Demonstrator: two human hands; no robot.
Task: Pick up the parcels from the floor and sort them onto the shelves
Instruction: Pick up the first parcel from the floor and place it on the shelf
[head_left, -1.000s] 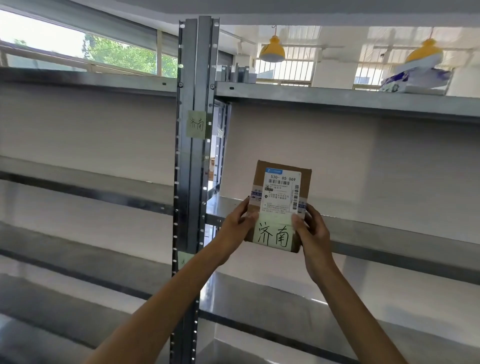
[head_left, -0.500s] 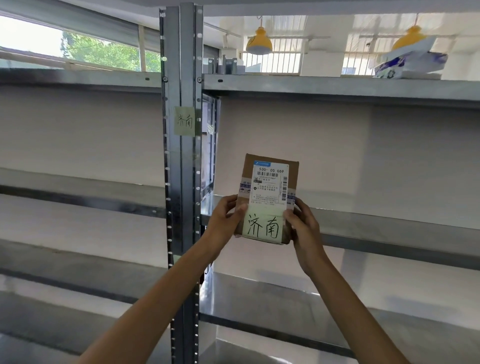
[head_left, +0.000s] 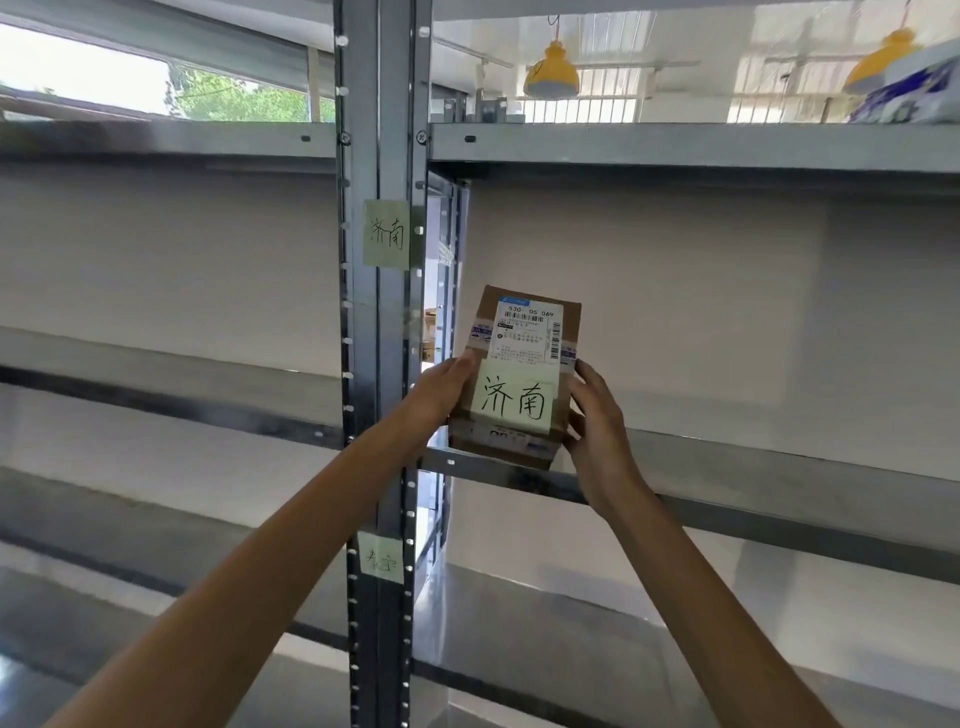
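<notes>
A small brown cardboard parcel (head_left: 524, 332) with a white shipping label and a pale green handwritten note stands upright at the left end of the middle metal shelf (head_left: 753, 467). Its lower edge is at the shelf's front lip. My left hand (head_left: 441, 395) grips its left side and my right hand (head_left: 597, 415) grips its right side. A matching green note (head_left: 385, 233) is stuck on the upright post (head_left: 382, 364) just left of the parcel.
A second green note (head_left: 382, 558) marks the post one level lower. A blue and white parcel (head_left: 914, 93) lies on the top shelf at the far right. Further metal shelves run left and below. Yellow lamps (head_left: 551, 75) hang behind.
Both hands have carried the parcel forward and slightly down onto the middle shelf's front edge. The view has shifted right, so the post now sits nearer the centre.
</notes>
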